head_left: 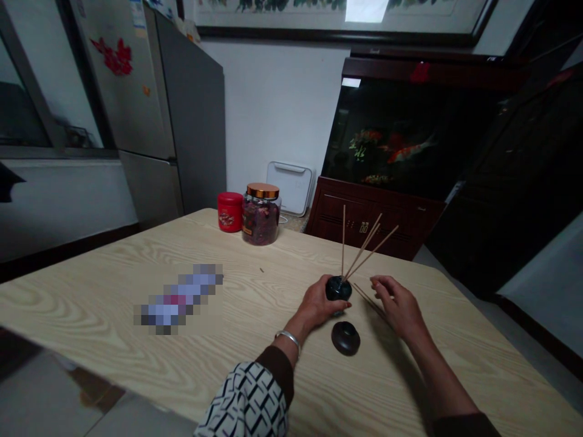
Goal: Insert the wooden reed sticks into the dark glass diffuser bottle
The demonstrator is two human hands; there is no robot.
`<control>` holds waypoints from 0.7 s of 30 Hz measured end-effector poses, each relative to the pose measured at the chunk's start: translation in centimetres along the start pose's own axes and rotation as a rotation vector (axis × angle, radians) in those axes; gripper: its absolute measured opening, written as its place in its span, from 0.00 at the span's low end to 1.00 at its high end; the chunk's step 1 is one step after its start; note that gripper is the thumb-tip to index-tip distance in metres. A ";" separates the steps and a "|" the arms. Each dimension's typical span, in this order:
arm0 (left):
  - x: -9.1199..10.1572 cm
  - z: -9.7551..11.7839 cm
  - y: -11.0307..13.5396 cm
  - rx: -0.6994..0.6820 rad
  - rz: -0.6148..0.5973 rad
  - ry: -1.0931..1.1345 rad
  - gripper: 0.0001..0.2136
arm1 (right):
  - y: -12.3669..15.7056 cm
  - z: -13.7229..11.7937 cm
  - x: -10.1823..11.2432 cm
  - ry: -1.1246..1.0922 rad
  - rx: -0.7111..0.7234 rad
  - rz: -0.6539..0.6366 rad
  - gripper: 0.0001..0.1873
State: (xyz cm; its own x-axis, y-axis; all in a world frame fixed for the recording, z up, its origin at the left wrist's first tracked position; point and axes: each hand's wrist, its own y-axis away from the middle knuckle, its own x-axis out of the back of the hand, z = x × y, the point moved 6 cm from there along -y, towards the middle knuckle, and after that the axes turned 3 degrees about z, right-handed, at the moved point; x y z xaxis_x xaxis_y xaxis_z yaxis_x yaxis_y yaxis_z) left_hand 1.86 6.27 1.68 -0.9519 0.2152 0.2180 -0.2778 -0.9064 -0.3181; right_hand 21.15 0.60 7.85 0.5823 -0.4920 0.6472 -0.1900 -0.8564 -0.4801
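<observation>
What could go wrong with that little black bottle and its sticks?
The sticks fan out to one side of the small black bottle, so it might tip if the left hand lets go, perhaps spilling any contents onto the table. The loose sticks by the right hand could get knocked aside. The dark lid sits close by, so a careless move might bump it.

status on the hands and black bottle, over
Left hand gripping black bottle with wooden sticks upright. Right hand open, beside loose sticks. Round black lid on table.
</observation>
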 end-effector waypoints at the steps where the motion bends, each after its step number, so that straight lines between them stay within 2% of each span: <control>1: 0.0 -0.1 0.0 0.002 0.000 -0.006 0.31 | 0.5 1.2 0.7 0.122 -0.019 -0.005 0.17; 5: 0.0 -0.2 0.0 0.008 0.006 -0.011 0.31 | 3.1 4.6 1.6 0.585 -0.051 -0.181 0.15; 7: -0.1 -0.2 0.0 0.010 0.003 -0.002 0.31 | 4.2 5.0 1.2 0.708 -0.033 -0.245 0.15; 9: -0.1 -0.2 0.0 0.006 0.001 0.011 0.30 | 4.7 4.9 0.8 0.784 -0.017 -0.248 0.15; 12: -0.1 0.0 0.0 -0.004 0.007 0.022 0.30 | 4.7 4.3 0.4 0.813 0.000 -0.220 0.14; 17: -0.1 0.1 0.0 -0.003 0.011 0.036 0.29 | 4.4 4.4 0.4 0.765 -0.082 -0.230 0.10; 19: -0.1 0.1 0.0 0.004 0.006 0.039 0.30 | 4.3 4.3 0.9 0.732 -0.091 -0.220 0.10; 21: 0.0 0.1 0.0 0.013 0.006 0.029 0.30 | 3.9 4.1 2.1 0.643 -0.099 -0.135 0.10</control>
State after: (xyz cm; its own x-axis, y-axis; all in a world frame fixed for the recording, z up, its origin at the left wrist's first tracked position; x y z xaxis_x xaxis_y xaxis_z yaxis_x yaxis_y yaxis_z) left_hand 1.90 6.20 1.76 -0.9570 0.2201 0.1891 -0.2706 -0.9122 -0.3077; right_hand 24.83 -3.15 4.91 0.0242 -0.3489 0.9368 -0.2379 -0.9122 -0.3336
